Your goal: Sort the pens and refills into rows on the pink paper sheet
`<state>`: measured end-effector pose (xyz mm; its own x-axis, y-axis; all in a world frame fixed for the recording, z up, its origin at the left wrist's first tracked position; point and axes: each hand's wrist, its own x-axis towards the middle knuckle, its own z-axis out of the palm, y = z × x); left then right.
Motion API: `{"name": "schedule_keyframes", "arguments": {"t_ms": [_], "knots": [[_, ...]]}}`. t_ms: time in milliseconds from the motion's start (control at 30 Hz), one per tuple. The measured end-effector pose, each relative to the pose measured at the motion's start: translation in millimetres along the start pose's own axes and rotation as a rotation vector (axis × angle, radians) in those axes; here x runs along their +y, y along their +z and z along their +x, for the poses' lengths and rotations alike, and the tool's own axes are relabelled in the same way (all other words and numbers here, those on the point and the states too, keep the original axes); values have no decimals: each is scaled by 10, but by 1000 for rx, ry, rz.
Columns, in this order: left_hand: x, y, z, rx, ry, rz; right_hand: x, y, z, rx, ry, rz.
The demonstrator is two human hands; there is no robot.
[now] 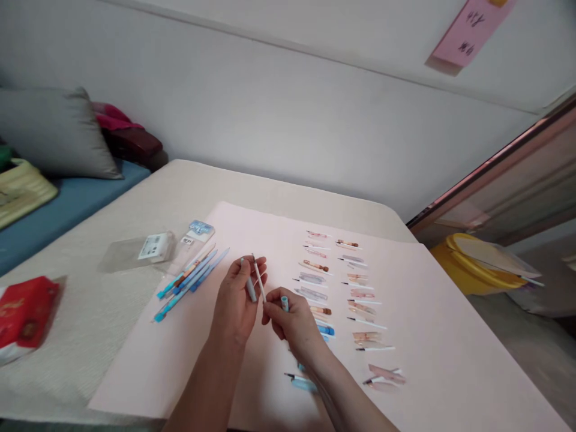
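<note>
My left hand (234, 295) is closed round a pale blue-grey pen barrel (249, 284), held tilted above the pink sheet. Pinched by my right hand (293, 321) is the lower end of a thin white pen refill (258, 277); its dark-tipped upper end leans by my left fingers. A light-blue tubular pen part (285, 303) also sticks up from my right hand. On the left lies a group of assembled blue pens (191, 285). To the right, refills and pen barrels lie in two columns, with a brown-topped barrel (315, 266) among them. My right forearm hides part of the nearer column.
Left of the pens lie a clear plastic case (121, 255) and a clear package with a blue label (201, 227). A red packet (27, 312) sits at the far left. A white wall bounds the table's back; a yellow bucket (486, 264) stands beyond its right edge.
</note>
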<state>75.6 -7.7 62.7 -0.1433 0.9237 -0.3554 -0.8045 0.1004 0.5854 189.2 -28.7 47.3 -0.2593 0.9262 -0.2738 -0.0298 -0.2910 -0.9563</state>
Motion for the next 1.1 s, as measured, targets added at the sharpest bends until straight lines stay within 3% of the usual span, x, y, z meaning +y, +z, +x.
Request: {"name": "schedule_keyframes", "arguments": {"t_ms": [267, 467, 667, 1100], "knots": [[99, -244, 243, 236, -60, -204, 18, -146, -147, -53, 30, -149], [212, -215, 264, 228, 43, -274, 37, -221, -252, -80, 89, -312], [209, -245, 289, 226, 54, -312, -62, -219, -272, -121, 79, -445], [175, -160, 228, 179, 95, -293, -2, -211, -238, -78, 51, -459]]}}
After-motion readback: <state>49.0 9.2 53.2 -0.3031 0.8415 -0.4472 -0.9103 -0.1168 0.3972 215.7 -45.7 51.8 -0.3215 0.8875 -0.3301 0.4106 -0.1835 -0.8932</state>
